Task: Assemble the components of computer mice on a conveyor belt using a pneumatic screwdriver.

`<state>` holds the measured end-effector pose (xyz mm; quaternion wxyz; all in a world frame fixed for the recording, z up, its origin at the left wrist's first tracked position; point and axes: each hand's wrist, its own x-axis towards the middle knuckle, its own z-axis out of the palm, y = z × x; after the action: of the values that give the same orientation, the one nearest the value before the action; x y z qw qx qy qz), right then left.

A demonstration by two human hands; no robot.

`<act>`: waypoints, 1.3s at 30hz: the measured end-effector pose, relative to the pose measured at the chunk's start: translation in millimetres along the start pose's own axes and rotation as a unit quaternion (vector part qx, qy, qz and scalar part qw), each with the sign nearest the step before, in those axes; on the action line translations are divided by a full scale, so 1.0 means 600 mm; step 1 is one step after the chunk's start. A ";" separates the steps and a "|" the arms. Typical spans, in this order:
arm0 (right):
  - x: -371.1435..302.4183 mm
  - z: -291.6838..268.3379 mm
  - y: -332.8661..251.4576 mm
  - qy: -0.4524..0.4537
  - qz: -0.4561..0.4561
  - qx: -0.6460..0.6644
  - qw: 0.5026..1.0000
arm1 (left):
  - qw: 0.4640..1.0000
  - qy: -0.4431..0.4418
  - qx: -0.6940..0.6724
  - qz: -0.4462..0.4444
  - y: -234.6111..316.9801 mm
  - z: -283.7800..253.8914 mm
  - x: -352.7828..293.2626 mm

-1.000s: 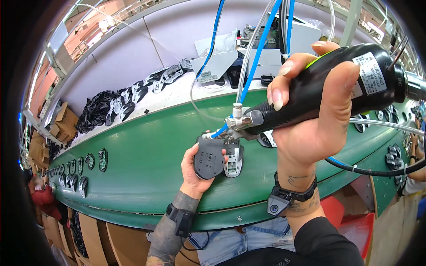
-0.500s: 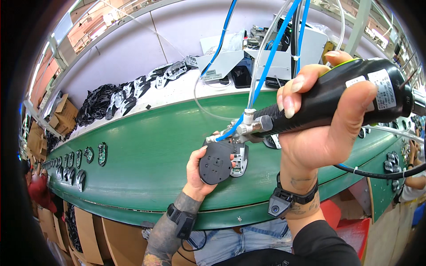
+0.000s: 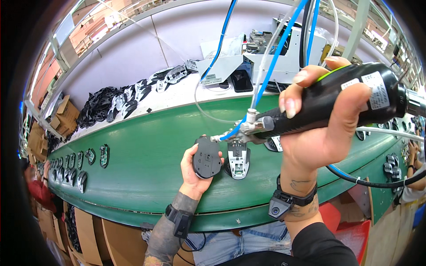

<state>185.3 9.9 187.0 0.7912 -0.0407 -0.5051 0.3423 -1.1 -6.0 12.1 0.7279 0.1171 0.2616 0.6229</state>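
My left hand (image 3: 194,170) grips a black computer mouse (image 3: 207,158), its flat underside with small holes turned up. In my right hand (image 3: 324,115) is a black powered screwdriver (image 3: 339,99), lying nearly level and pointing left. Its metal nose (image 3: 217,138) is at the far edge of the mouse; whether they touch I cannot tell. Just right of the mouse, a grey-and-black mouse shell (image 3: 239,162) lies open on the green conveyor belt (image 3: 146,177). Another shell (image 3: 274,143) sits partly behind the screwdriver.
Rows of mouse parts and green circuit boards (image 3: 104,155) lie on the belt at left. More shells (image 3: 142,91) and a black heap (image 3: 100,104) line the white ledge. Blue hoses (image 3: 277,53) hang over the belt. Other people (image 3: 39,186) are at both sides.
My left hand has moved a little left with the mouse, so the shell beside it shows more fully. My right hand keeps hold of the screwdriver, nearly in place.
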 end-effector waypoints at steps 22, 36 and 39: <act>-0.004 0.003 0.010 -0.012 -0.002 -0.051 0.999 | 0.997 -0.075 -0.017 -0.008 -0.008 0.013 -0.013; -0.004 0.006 0.002 0.021 0.007 -0.005 1.000 | 0.998 0.002 0.012 0.063 0.009 -0.005 0.011; -0.008 0.006 -0.016 0.009 0.052 0.088 0.995 | 0.996 0.028 0.001 0.079 0.017 -0.010 0.016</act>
<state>185.8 -1.0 189.1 0.7773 -0.0007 -0.4633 0.4257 -12.1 4.3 10.0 0.6686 0.1205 0.2729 0.6812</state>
